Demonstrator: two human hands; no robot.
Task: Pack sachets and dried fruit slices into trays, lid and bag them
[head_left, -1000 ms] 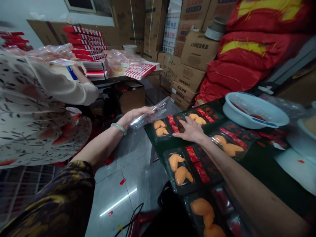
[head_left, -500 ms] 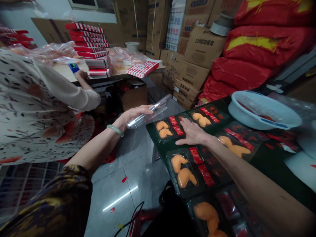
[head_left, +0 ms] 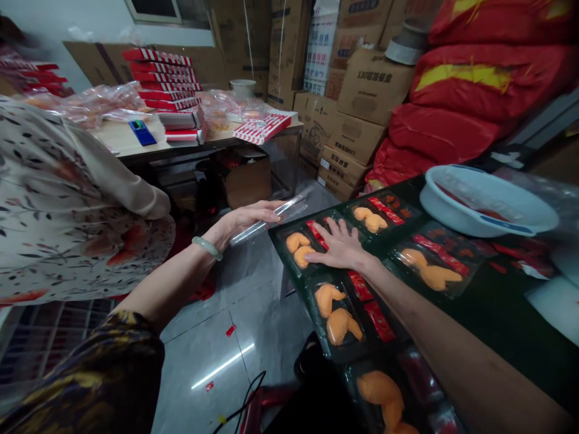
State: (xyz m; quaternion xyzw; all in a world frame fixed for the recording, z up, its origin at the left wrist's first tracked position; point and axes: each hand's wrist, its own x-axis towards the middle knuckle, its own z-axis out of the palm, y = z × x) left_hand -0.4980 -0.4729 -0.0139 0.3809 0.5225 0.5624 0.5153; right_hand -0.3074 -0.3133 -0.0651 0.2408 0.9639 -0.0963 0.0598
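While curled around clear lids (head_left: pixel 271 222), left grip (head_left: pixel 251 220) closed just enough to hold them; right grip (head_left: pixel 338 248) open, flat on a black tray (head_left: pixel 283 241) of orange wings (head_left: pixel 333 322). Probably lidding, with a lid needed next over the tray.

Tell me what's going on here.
A person's left hand grips clear plastic beside a black tray holding orange pieces and red packets. Their right hand lies flat on that tray, with more trays alongside. A co-worker stands nearby, back to the camera, at a table stacked with red-and-white boxes.
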